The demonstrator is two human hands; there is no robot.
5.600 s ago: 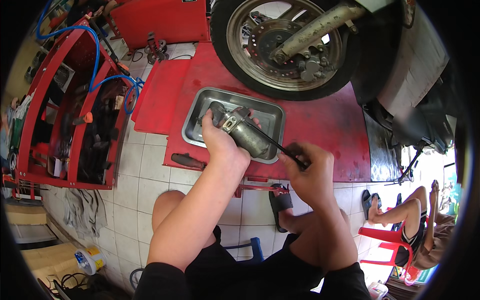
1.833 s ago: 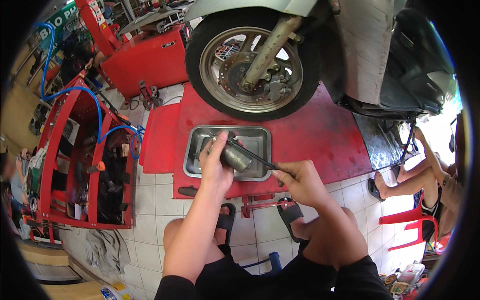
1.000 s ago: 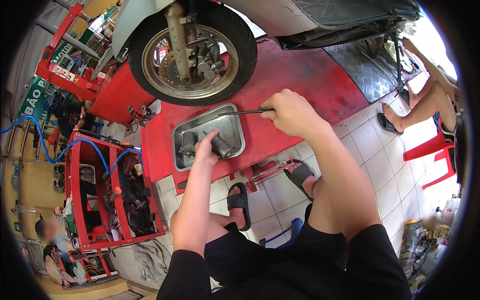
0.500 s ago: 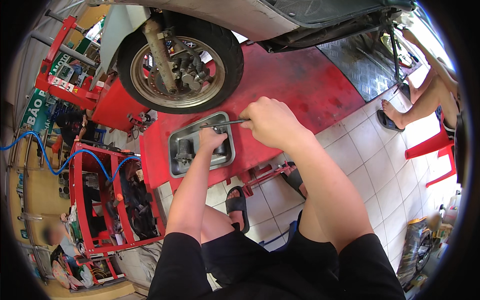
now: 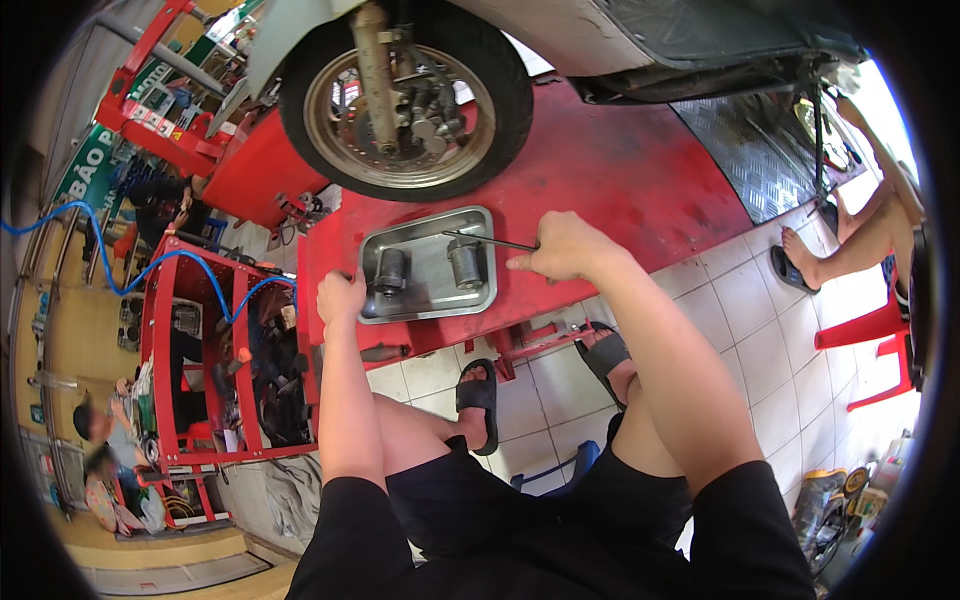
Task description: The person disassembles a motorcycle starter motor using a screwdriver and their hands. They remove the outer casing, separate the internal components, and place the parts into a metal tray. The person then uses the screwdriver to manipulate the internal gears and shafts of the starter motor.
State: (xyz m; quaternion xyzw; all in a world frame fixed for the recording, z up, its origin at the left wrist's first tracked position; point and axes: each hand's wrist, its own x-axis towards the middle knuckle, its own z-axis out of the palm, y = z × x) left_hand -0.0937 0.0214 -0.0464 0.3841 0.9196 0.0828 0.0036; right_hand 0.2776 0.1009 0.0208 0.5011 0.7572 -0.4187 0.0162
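Note:
In front of me a shallow metal tray rests on the red platform. Two dark metal cylinders, like small motors, are inside: one toward the left wall, the other toward the right. My right hand is closed round the end of a thin metal rod. The rod's tip reaches over the tray, above the right-hand cylinder; any handle is hidden in my fist. Beside the tray's left rim, my left hand is closed with curled fingers; what they hold, if anything, is hidden.
A scooter's front wheel stands just beyond the tray. The red platform extends right to a metal tread plate. A red tool cart with a blue hose is at left; someone's legs and a red stool are at right.
My left hand has left the right-hand cylinder in the tray and moved to the tray's left rim. My right hand still holds the rod, and the view has shifted.

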